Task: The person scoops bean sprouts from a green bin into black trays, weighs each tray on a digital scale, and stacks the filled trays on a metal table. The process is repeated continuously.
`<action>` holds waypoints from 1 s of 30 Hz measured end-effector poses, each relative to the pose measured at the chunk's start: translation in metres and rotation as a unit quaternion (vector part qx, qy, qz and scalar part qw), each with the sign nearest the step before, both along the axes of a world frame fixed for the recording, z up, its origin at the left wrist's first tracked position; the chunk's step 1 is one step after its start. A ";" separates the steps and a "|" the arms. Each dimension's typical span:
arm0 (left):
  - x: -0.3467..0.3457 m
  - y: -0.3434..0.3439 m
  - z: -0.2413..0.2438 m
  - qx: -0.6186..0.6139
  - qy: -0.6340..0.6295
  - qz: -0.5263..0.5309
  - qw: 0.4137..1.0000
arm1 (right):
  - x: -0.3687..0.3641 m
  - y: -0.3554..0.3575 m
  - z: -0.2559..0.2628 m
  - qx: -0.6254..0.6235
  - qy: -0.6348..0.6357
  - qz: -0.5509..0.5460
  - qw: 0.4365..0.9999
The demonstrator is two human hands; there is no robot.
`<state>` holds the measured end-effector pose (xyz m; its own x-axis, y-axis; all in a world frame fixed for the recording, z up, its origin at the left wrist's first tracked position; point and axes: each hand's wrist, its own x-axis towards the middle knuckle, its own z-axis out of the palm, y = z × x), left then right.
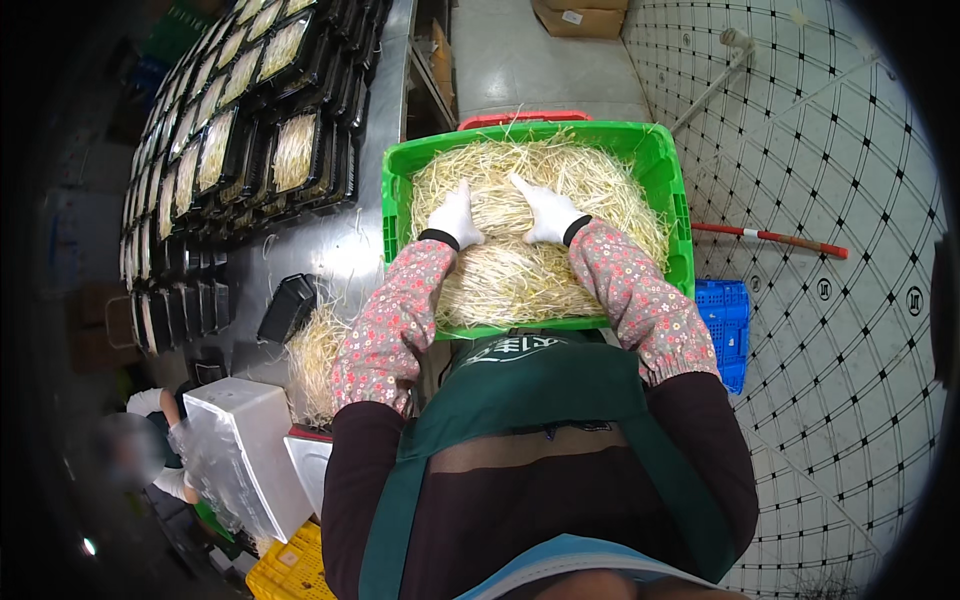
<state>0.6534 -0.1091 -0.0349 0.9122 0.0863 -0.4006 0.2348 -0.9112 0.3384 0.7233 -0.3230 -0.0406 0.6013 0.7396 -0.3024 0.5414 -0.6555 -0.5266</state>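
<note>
My left hand (pixel 454 215) and my right hand (pixel 552 214), both in white gloves, are inside a green plastic crate (pixel 682 232) full of pale, thin sprouts (pixel 517 281). Between them they clasp a bundle of sprouts (pixel 500 208) from either side, its strands lying crosswise. Thumbs point inward on the near side; some fingers are hidden among the strands. A dark gap shows just below the bundle, above the nearer sprouts. Floral sleeve covers reach up both forearms.
Stacked black plastic trays of sprouts (pixel 292 154) fill much of the steel table (pixel 337 232) at left. Nearer are a tilted black tray (pixel 288 307), loose sprouts (pixel 319 360) and a white foam box (pixel 247 442). A co-worker's arm (pixel 161 405) shows beyond. A blue crate (pixel 724 330) stands right.
</note>
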 end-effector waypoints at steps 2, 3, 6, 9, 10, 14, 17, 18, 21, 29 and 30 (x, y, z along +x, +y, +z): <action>0.001 -0.001 -0.008 0.027 0.013 0.010 1.000 | -0.004 -0.007 -0.006 0.016 -0.027 -0.026 0.999; -0.004 -0.006 -0.010 0.062 -0.015 -0.001 0.998 | -0.003 -0.012 -0.002 0.029 -0.046 -0.023 0.998; -0.023 -0.021 0.008 0.038 -0.041 -0.049 0.997 | 0.003 -0.034 -0.013 0.102 -0.147 0.000 0.984; -0.046 -0.015 0.024 0.040 -0.081 -0.079 0.993 | 0.023 -0.063 0.008 0.125 -0.153 -0.010 0.980; -0.059 0.002 0.017 0.014 -0.117 -0.082 0.990 | 0.034 -0.077 0.018 0.078 -0.159 -0.055 0.983; -0.080 0.018 0.010 0.037 -0.139 -0.170 0.975 | 0.049 -0.057 0.048 0.120 -0.174 -0.093 0.973; -0.066 0.005 0.032 0.091 -0.084 -0.244 0.962 | 0.032 0.001 0.032 0.139 -0.178 -0.042 0.973; -0.064 0.002 0.046 0.100 -0.074 -0.260 0.958 | 0.024 0.022 0.031 0.070 -0.141 0.010 0.988; -0.043 0.006 0.088 0.026 0.036 -0.242 0.969 | 0.011 0.034 0.016 0.018 -0.079 0.073 0.994; 0.007 0.007 -0.002 -0.049 -0.097 -0.070 0.992 | 0.013 -0.005 -0.005 -0.002 0.048 -0.004 0.999; 0.012 0.002 -0.005 -0.034 -0.065 -0.027 0.997 | 0.006 -0.003 -0.014 0.051 -0.028 -0.014 0.998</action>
<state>0.6657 -0.1076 -0.0401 0.9593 0.0124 -0.2822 0.1364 -0.8953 0.4241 0.7297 -0.3255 -0.0551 0.6355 0.7478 -0.1919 0.5539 -0.6148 -0.5614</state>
